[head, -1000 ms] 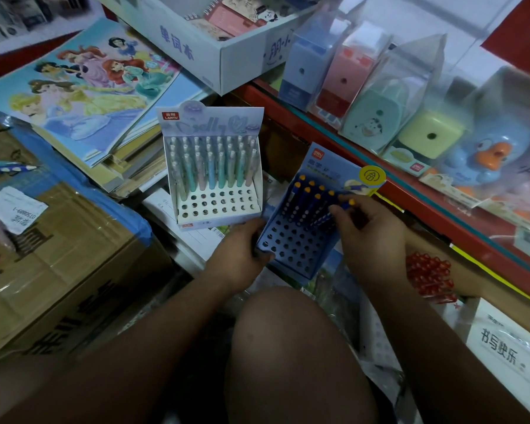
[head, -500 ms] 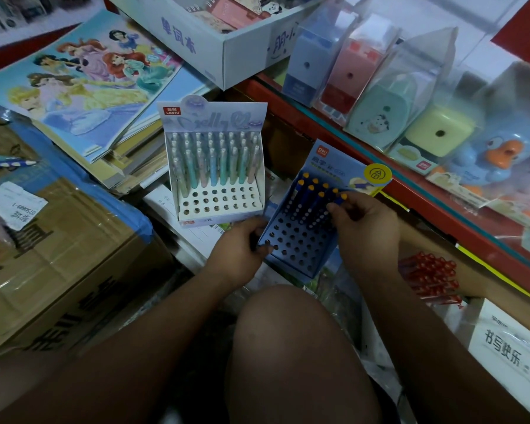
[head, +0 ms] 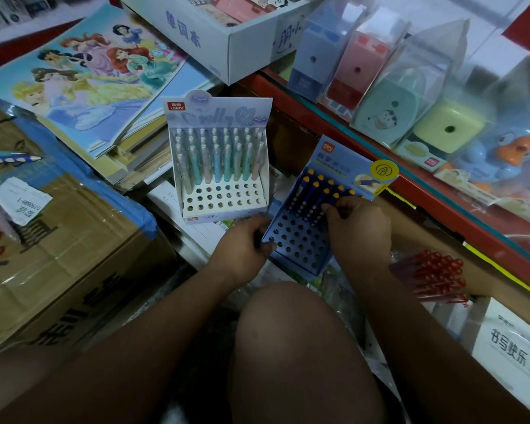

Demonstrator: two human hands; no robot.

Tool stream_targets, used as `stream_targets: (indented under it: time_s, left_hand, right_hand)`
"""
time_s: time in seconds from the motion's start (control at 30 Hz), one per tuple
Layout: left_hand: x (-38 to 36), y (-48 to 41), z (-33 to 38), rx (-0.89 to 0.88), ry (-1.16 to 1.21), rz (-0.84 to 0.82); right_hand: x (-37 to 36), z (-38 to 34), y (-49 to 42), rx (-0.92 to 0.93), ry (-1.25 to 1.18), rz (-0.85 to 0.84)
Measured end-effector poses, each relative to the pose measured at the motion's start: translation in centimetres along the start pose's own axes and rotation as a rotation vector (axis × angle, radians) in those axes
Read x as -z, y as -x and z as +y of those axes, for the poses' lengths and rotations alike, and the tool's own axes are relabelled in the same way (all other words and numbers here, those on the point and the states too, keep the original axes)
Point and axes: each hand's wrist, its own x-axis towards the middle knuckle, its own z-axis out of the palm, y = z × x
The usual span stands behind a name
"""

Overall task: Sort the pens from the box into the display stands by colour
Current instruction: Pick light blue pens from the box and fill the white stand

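At centre frame the blue stand (head: 300, 249) lies tilted on a litter of papers (head: 196, 231) rather than on a flat base, and that looks like the main hazard. The left hand (head: 244, 244) grips its near-left corner, fingers curled over the edge, which steadies it. The right hand (head: 360, 229) has its fingers (head: 334, 209) bunched narrow on the front row of the dark-blue pens (head: 314, 186) with yellow caps. They seem to pinch one at its hole, though the fingertips hide the pen's lower end. If the left hand let go while the right pressed down, the stand could slide or tip toward the knee (head: 297, 332) and spill the seated rows. A pen pushed in at an angle may miss its hole or jam against a neighbour, since the filled rows stand close together. Just left of it, the white stand (head: 224, 206) holds pastel pens (head: 218, 162) in its back rows, with the front holes bare; it looks like light card, so a careless nudge could topple it. Colour mix-ups are the other risk. A bundle of red pens (head: 435, 276) lies at right beside the right wrist, and a striped pen (head: 11, 157) rests well apart on the cardboard box (head: 62, 246) at the left edge. No stand in view plainly suits either.
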Motion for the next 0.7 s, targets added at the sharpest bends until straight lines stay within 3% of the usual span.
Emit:
stream_targets:
  time_s: [0.33,0.7]
  left_hand:
    - [1.5,0.7,0.1,-0.017,-0.007,0.038]
    - [13.1,8.1,0.4,0.137,0.058,0.465]
  right_hand:
    - [1.3,0.4,2.2,0.016,-0.165,-0.076]
    - [0.1,-11.9,4.1,0.516,-0.359,-0.571]
